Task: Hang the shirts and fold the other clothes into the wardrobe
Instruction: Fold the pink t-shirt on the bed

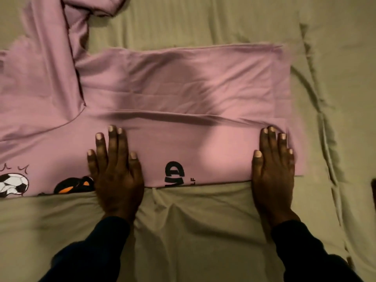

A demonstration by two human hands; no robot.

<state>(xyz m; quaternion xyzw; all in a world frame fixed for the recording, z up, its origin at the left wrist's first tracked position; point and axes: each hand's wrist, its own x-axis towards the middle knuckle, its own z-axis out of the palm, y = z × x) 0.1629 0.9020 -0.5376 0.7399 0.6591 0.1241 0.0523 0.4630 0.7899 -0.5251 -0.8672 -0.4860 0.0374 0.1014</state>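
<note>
I see the pink soft cotton garment with a printed football and black lettering (162, 98) lying partly folded across the olive-green wrinkled bedsheet (203, 220), filling the frame from 9 o'clock through centre towards 3 o'clock. My left hand (117, 174) lies flat at 7 o'clock of centre, fingers straight, pressing the garment's near edge. My right hand (273, 169) presses flat at 4 o'clock, near the garment's right-hand edge. Neither hand grasps anything. Both dark navy sleeves (97, 253) enter from 6 o'clock.
</note>
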